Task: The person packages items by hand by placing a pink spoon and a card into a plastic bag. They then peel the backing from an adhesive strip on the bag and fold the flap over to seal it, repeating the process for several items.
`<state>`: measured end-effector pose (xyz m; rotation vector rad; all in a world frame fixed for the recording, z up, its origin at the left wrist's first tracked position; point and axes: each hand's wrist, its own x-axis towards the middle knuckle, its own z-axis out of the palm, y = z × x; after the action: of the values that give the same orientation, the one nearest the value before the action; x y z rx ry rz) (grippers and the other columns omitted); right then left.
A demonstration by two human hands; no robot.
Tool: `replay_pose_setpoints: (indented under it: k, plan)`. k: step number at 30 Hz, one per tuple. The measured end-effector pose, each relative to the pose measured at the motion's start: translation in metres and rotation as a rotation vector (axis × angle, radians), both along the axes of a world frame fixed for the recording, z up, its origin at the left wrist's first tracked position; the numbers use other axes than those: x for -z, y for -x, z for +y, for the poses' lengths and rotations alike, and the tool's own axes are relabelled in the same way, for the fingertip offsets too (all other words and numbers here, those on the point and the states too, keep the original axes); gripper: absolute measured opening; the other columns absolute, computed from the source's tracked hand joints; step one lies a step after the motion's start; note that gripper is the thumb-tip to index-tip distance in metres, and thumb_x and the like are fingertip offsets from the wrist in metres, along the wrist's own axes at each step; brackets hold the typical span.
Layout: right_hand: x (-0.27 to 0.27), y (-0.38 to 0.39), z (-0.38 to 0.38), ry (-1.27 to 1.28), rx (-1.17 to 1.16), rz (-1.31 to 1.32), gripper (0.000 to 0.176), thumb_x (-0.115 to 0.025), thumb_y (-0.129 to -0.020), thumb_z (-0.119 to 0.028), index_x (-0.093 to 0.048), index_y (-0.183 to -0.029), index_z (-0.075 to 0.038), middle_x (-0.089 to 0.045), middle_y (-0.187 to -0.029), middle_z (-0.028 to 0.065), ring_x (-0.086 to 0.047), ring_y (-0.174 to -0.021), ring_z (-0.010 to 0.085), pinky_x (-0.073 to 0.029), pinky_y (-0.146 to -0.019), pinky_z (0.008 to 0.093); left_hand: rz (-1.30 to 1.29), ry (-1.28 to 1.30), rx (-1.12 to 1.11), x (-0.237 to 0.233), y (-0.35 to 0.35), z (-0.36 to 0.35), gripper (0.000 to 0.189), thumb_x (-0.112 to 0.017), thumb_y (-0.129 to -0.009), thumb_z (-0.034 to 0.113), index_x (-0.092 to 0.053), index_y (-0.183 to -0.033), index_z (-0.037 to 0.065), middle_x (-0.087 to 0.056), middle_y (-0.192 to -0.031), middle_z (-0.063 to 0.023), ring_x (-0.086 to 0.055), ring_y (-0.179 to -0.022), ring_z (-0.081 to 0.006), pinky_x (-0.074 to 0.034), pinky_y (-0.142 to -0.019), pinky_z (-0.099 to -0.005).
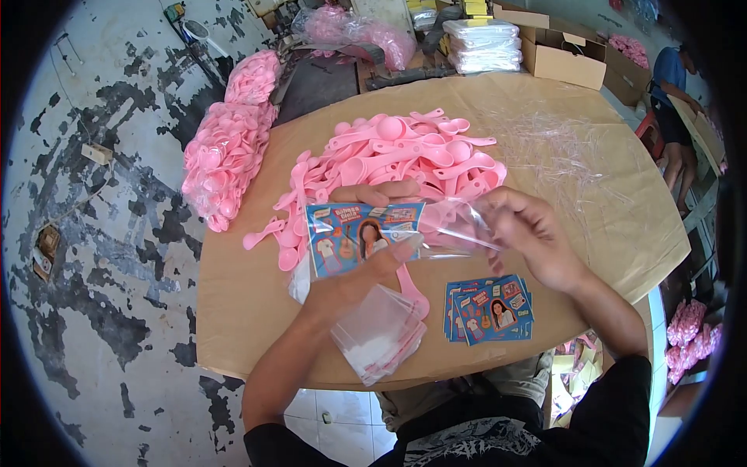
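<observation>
Printed card: blue, with a cartoon figure and small pictures; held above the table's near middle, lying in or against the left end of the clear bag.
Left hand: thumb pressed flat on the card's front lower edge, fingertips curled over its top edge from behind, clamping card and film together.
Right hand: fingers bunched, pinching the bag's loose right end and drawing it taut.
Step in hand: judged to be seating the card in the bag, mouth held out to the right.
Next move calls for: the mouth kept parted and the card held flat so that the film does not crease.
Pink spoons: loose heap just beyond both hands.
Spare cards: fanned stack near the right forearm.
Empty bags: stack under the left wrist.
Table: covered in brown paper.
Hard to make out: whether the card is fully inside; card lettering; a pink handle below the card, its bowl hidden.
</observation>
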<state>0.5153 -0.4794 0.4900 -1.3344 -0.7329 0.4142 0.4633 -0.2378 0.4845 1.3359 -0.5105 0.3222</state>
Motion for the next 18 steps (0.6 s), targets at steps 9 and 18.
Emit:
replay_pose_setpoints:
  k: [9, 18]
  plan:
    - [0.017, -0.104, 0.003, 0.671, 0.302, -1.064, 0.02, -0.065, -0.086, -0.015, -0.066, -0.103, -0.005, -0.062, -0.095, 0.015, -0.057, -0.091, 0.0311, -0.048, -0.082, 0.0385, 0.107, 0.136, -0.178, 0.0, -0.017, 0.029, 0.036, -0.067, -0.081, -0.002, -0.051, -0.112, 0.006, -0.057, -0.123, -0.0163, -0.058, -0.113, -0.0217, -0.05, -0.094, -0.0349]
    - [-0.003, -0.091, -0.01, 0.687, 0.417, -0.803, 0.013, -0.067, -0.086, -0.011, -0.064, -0.096, -0.003, -0.06, -0.074, 0.0079, -0.06, -0.072, 0.0239, -0.049, -0.072, 0.0337, 0.164, 0.163, -0.115, 0.007, -0.02, 0.031, 0.041, -0.069, -0.08, -0.001, -0.05, -0.117, 0.005, -0.057, -0.124, -0.0167, -0.059, -0.113, -0.0225, -0.051, -0.095, -0.0359]
